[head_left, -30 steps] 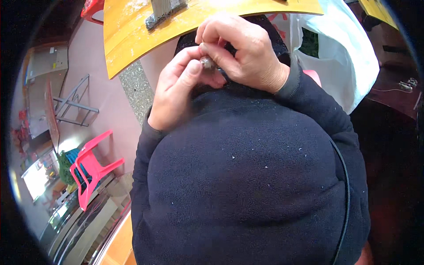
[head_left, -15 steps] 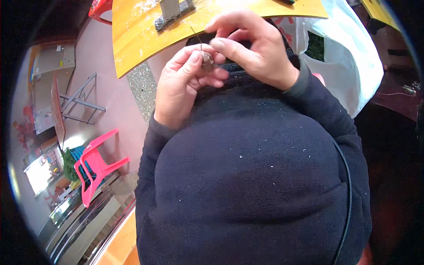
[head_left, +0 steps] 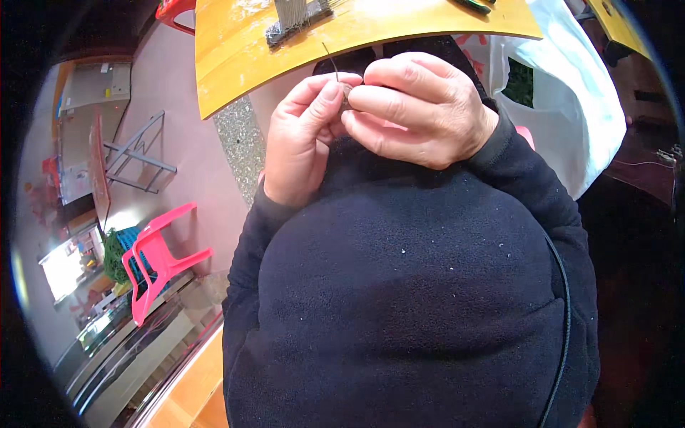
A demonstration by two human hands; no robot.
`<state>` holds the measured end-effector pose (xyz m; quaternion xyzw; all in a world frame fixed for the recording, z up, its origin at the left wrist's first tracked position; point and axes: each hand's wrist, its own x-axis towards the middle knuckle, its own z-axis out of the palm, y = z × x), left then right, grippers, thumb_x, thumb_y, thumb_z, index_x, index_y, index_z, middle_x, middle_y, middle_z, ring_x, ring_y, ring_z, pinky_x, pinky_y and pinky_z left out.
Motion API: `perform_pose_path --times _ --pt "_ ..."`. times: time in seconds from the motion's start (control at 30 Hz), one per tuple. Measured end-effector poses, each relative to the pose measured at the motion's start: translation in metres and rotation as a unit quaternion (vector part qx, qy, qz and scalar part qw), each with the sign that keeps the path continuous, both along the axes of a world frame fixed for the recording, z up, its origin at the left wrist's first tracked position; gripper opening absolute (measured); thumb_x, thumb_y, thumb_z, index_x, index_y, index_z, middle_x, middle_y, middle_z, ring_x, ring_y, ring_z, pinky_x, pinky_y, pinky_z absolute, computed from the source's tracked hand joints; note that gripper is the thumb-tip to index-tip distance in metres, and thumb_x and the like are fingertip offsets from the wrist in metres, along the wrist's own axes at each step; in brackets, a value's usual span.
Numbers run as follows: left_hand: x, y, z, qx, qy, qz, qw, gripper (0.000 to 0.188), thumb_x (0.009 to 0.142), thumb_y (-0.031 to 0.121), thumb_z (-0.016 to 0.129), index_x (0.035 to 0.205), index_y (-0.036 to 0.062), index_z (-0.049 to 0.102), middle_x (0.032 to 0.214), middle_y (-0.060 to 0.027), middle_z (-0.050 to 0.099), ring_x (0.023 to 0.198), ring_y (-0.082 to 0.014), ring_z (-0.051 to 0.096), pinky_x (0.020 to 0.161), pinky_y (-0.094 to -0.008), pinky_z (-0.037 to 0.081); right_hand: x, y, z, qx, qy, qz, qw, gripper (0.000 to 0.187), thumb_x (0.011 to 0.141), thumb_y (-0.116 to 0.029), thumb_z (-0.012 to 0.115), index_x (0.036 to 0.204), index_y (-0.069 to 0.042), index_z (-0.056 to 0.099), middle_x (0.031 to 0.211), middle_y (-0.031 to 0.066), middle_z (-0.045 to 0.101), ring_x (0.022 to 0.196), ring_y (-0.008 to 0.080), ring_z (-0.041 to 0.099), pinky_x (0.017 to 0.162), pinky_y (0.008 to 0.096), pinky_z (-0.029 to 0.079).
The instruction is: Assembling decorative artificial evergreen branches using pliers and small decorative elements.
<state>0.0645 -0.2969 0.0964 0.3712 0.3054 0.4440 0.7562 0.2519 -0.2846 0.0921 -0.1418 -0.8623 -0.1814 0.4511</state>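
Note:
Above my lap, close to the table's near edge, my left hand [head_left: 298, 146] pinches a thin dark wire [head_left: 329, 58] between thumb and forefinger, its free end sticking up. At the base of that wire sits a small greyish-brown lump [head_left: 347, 90], now mostly covered by fingers. My right hand [head_left: 428, 107] reaches over from the right, its fingertips pressed together at the lump beside the left thumb. What exactly those fingertips grip is hidden.
On the yellow table [head_left: 235, 80] stands a bundle of grey wires [head_left: 291, 14] in a dark block [head_left: 280, 36]. A dark tool [head_left: 471, 6] lies at the far edge. A white bag [head_left: 578, 107] hangs right; a pink chair [head_left: 163, 260] and folding metal frame [head_left: 139, 153] stand left.
My right hand has come down and left onto the small lump, its fingers closing and covering most of it. My left hand keeps its pinch. The whole view has shifted slightly.

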Motion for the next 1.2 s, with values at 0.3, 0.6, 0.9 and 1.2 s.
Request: perform_pose_path --times 0.3,0.6,0.9,1.2 --pt "0.007 -0.006 -0.002 0.079 0.089 0.044 0.992 0.019 0.091 0.011 0.055 0.106 -0.0018 0.059 0.098 -0.0079 0.063 0.088 -0.0135 0.061 0.078 -0.0266 0.050 0.000 0.001 -0.002 -0.117 0.100 0.068 0.986 0.022 0.060 -0.008 0.069 0.082 -0.004 0.064 0.080 0.0068 0.058 0.075 0.0207 0.058 0.065 0.0304 0.049" --pt "0.008 -0.008 -0.012 0.251 0.173 0.010 0.952 0.017 0.089 0.004 0.057 0.104 -0.0041 0.058 0.096 -0.0085 0.058 0.080 -0.0131 0.059 0.071 -0.0240 0.050 0.007 0.000 0.006 -0.384 0.228 0.097 0.889 0.011 0.075 -0.002 0.071 0.083 -0.003 0.064 0.089 0.0067 0.062 0.083 0.0174 0.060 0.076 0.0268 0.048" --pt "0.010 -0.009 -0.013 0.207 0.159 0.007 0.965 0.018 0.088 0.002 0.057 0.105 -0.0037 0.057 0.097 -0.0091 0.057 0.078 -0.0118 0.058 0.069 -0.0229 0.050 0.006 -0.003 -0.006 -0.504 0.275 0.128 0.808 0.011 0.076 -0.001 0.070 0.085 -0.002 0.063 0.089 0.0089 0.062 0.083 0.0172 0.060 0.076 0.0255 0.049" --pt "0.005 -0.018 -0.001 0.188 0.286 0.041 0.939 0.019 0.083 0.000 0.063 0.102 -0.0025 0.060 0.085 -0.0045 0.060 0.071 -0.0091 0.059 0.064 -0.0208 0.049 -0.001 -0.002 -0.010 -0.343 0.216 0.096 0.909 0.013 0.073 0.001 0.070 0.083 -0.001 0.063 0.083 0.0092 0.061 0.077 0.0185 0.060 0.070 0.0283 0.049"
